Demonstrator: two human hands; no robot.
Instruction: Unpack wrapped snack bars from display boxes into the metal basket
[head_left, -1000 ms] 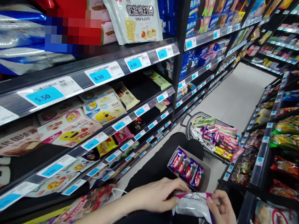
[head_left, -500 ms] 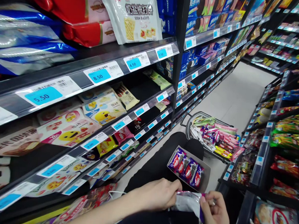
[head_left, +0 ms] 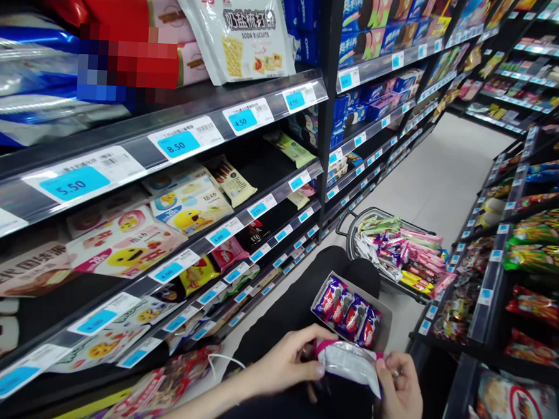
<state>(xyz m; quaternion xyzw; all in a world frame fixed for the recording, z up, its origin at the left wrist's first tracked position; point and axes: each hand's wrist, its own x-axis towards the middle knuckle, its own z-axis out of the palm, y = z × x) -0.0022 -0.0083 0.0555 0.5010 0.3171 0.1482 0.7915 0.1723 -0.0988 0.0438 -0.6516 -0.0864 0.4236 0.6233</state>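
Note:
Both my hands hold one snack packet, silver on the side facing me with a pink-purple edge. My left hand pinches its left end with thumb and fingers. Its right end is gripped by my right hand. Just beyond the packet an open cardboard box rests on my dark-trousered lap, and in it lies a row of purple and red packets.
A wire basket heaped with pink, green and purple packets stands on the aisle floor ahead. Stocked shelves with blue price tags rise on my left; more snack shelves line the right. The pale floor runs on between them.
My hands have lifted the packet a little and turned it, so more of its silver side shows. The view has shifted slightly to the right.

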